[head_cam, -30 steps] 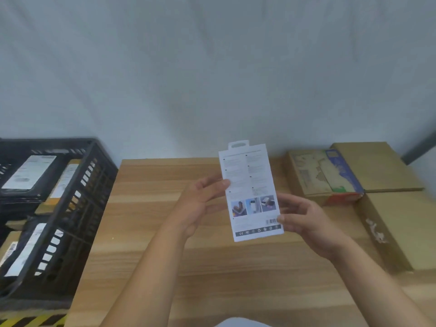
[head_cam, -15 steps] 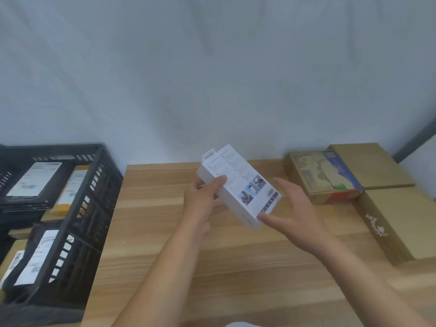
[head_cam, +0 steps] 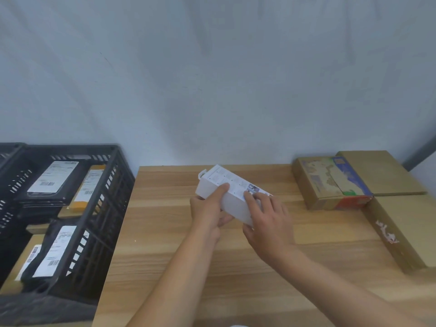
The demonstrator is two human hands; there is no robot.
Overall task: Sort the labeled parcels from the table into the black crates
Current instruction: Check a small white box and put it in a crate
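Holding a white box between them, both hands hover over the wooden tabletop. The white box is tilted, its hang-tab end pointing up and away to the left, its printed face turned upward. The left hand grips the near-left part of the white box: the thumb lies flat across the printed face and the remaining fingers curl beneath it. The right hand pinches the right end of the white box, its fingers pressed together over the small pictures printed there and the thumb tucked against the lower edge.

Well to the left of the white box stands a black crate, just off the tabletop's edge. Inside it lie a black parcel with a white label, a yellow parcel beside that, and lower down another black labeled parcel. To the right of the white box, apart from it, sits a printed cardboard box. A plain cardboard box lies beyond that one, and a long cardboard box runs toward the near right.
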